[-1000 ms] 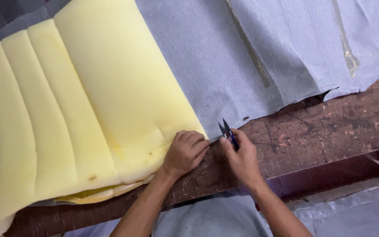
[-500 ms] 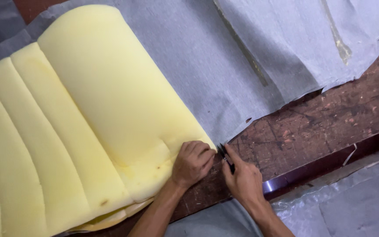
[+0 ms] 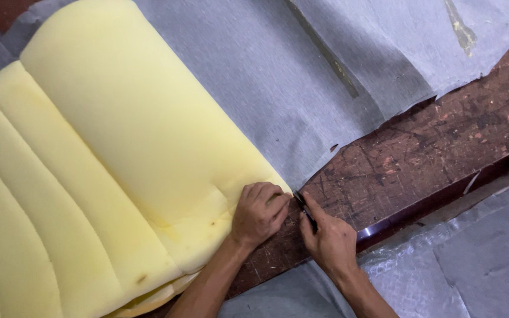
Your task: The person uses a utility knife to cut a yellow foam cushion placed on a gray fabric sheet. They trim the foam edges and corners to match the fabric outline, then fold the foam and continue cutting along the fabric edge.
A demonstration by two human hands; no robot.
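Two hands, left hand (image 3: 258,213) on one yellow foam cushion (image 3: 107,171), right hand (image 3: 330,240) gripping one dark tool (image 3: 304,209)

Lower centre of frame: left hand (image 3: 259,213) presses on the corner of the yellow foam cushion (image 3: 119,147). Right hand (image 3: 331,241) grips a dark cutting tool (image 3: 305,211) at the foam's edge. Grey fabric (image 3: 278,82) lies beneath, over a worn wooden table (image 3: 419,153).
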